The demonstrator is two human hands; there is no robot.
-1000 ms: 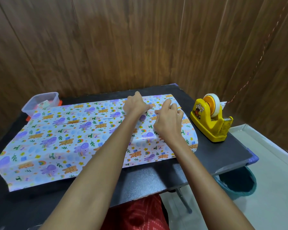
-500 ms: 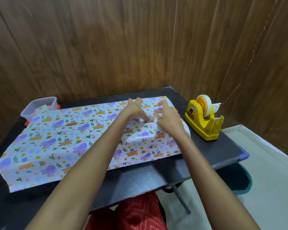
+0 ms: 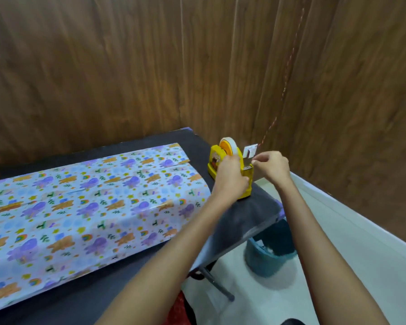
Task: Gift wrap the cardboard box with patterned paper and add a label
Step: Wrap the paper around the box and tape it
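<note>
The patterned paper (image 3: 99, 207), light blue with purple and orange animals, lies folded over on the black table (image 3: 249, 221); the cardboard box is hidden, and the paper bulges as if it covers something. A yellow tape dispenser (image 3: 215, 158) with a white tape roll (image 3: 230, 146) stands at the table's right end. My left hand (image 3: 231, 179) grips the dispenser's body. My right hand (image 3: 271, 166) pinches the loose tape end (image 3: 250, 152) at the dispenser's cutter.
Wooden panel walls close off the back and right. A teal bin (image 3: 267, 256) stands on the pale floor under the table's right corner. A folding table leg (image 3: 218, 285) shows below. A thin red string (image 3: 284, 87) hangs along the wall.
Both hands left the paper's seam and moved right to the tape dispenser. The view swung to the right, so the plastic tub at the far left dropped out of sight.
</note>
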